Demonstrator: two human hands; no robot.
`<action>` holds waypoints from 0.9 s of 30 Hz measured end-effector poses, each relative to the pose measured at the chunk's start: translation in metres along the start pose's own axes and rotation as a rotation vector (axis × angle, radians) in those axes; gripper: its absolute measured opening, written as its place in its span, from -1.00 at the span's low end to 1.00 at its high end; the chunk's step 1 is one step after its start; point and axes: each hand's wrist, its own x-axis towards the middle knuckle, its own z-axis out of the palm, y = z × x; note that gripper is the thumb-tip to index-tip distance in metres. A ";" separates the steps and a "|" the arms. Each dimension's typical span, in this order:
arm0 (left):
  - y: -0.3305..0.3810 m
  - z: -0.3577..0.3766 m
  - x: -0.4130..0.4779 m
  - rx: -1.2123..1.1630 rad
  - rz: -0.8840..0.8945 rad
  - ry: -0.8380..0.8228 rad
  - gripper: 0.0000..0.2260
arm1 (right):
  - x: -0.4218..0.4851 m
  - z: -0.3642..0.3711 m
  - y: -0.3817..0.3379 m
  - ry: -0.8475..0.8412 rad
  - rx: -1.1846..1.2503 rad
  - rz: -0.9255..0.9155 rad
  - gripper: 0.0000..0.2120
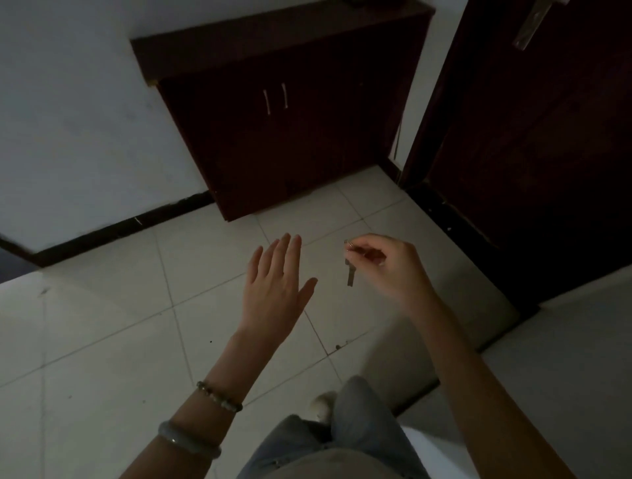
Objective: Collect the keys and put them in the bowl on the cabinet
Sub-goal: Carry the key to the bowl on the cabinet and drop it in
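Observation:
My right hand [393, 270] pinches a small key ring, and a single metal key [350, 275] hangs down from it above the tiled floor. To its left my left hand [277, 283] is held flat and open, fingers together, palm down, holding nothing. The dark wooden cabinet [290, 112] stands against the white wall ahead, well beyond both hands. A dark object at the very top edge of the cabinet top [372, 2] is cut off by the frame, so I cannot tell whether it is the bowl.
A dark wooden door [533, 136] with a metal handle [531, 24] fills the right side. Pale floor tiles [136, 324] spread below, edged by a black skirting board [113, 229]. My jeans-covered legs [342, 441] show at the bottom.

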 end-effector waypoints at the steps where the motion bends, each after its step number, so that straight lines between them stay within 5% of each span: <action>1: -0.001 0.003 0.013 0.002 0.001 -0.001 -0.40 | 0.012 -0.002 0.006 0.007 0.004 0.003 -0.85; 27: 0.034 0.083 0.459 -0.090 0.029 -0.028 -0.39 | 0.406 -0.115 0.180 0.050 0.011 0.126 -0.88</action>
